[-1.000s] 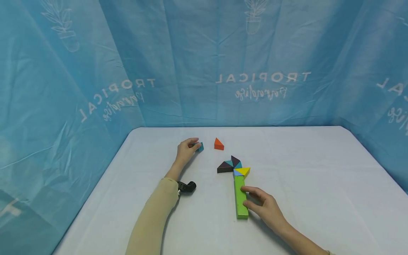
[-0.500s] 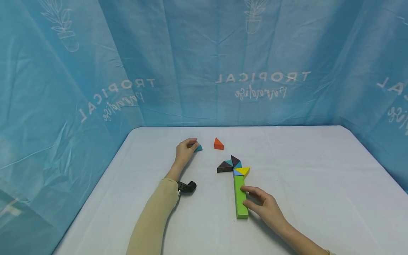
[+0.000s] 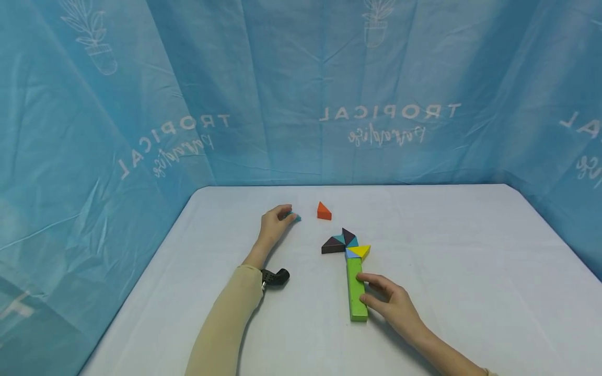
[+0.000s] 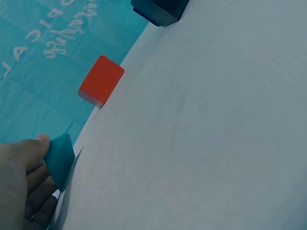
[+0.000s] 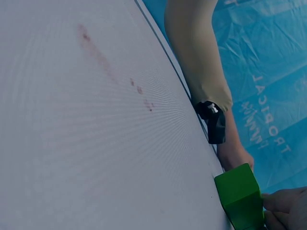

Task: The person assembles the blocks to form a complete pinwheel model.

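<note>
Toward the back left of the table, my left hand (image 3: pixel 273 225) pinches a small teal triangular block (image 4: pixel 60 160) between thumb and fingers; the head view shows only its tip beyond the fingers. My right hand (image 3: pixel 395 308) rests its index fingertip and thumb tip along the right edge of a long green block (image 3: pixel 356 308). At that block's far end, small triangular blocks form a fan: a yellow block (image 3: pixel 361 251), a light blue block (image 3: pixel 351 253), teal ones and two dark blocks (image 3: pixel 333 245). An orange triangular block (image 3: pixel 324 212) lies apart, right of my left hand.
A white-covered table (image 3: pixel 447 235) carries everything, with a blue printed curtain (image 3: pixel 291 78) hanging behind and at both sides. A black wrist camera (image 3: pixel 276 277) juts from the left sleeve (image 3: pixel 230 318) low over the table.
The teal block has turned within my left fingers, so less of it shows in the head view. My right hand and the laid-out blocks have stayed put.
</note>
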`<state>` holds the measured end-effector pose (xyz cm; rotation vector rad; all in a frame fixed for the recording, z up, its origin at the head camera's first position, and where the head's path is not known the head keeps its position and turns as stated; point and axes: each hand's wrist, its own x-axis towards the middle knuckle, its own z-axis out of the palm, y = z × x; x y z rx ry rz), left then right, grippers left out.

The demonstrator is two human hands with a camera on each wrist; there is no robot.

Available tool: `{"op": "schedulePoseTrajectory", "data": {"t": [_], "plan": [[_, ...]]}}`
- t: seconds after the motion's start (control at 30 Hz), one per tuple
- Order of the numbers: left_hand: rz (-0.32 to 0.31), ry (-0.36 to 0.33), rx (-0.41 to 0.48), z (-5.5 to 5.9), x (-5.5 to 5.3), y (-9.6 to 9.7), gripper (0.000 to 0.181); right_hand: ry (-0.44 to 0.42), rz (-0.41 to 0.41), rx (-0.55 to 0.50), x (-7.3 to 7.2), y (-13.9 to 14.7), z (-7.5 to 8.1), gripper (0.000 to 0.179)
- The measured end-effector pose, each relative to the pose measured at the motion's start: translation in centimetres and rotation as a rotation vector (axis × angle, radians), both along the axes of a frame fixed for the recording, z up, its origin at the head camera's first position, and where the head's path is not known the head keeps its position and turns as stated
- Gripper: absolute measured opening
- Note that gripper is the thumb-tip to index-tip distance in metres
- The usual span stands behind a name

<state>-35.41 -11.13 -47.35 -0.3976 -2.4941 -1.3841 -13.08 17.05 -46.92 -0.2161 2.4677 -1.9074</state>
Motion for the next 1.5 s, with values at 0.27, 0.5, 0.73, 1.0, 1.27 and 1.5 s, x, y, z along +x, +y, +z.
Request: {"op": "schedulePoseTrajectory", "data": {"t": [0.27,0.5,0.73,1.0,1.27,1.5], "plan": [[0.05,0.011,-0.022,-0.02,-0.07,0.2,0.029,0.004,-0.005,0.003,0.01,0.0,-0.07,0.04],[0.066,0.036,-0.011,0.07,-0.22,0.27,0.03,-0.008,-0.01,-0.001,-0.02,-0.04,-0.06,0.04],[0.045,0.018,0.041,0.16,-0.11,0.09,0.034,0.015,-0.004,-0.001,-0.04,0.03,-0.06,0.04],[0.081,0.019,-0.009,0.21,-0.08,-0.06,0.028,0.021,-0.003,0.0,-0.08,0.05,-0.27,0.04],[0.102,0.075,0.011,0.26,0.01,-0.22,0.023,0.031,-0.009,0.012,-0.03,-0.05,-0.17,0.04],[0.01,0.022,0.032,0.24,0.75,-0.52,0.038,0.034,-0.006,0.013,-0.1,0.02,-0.26,0.04]]}}
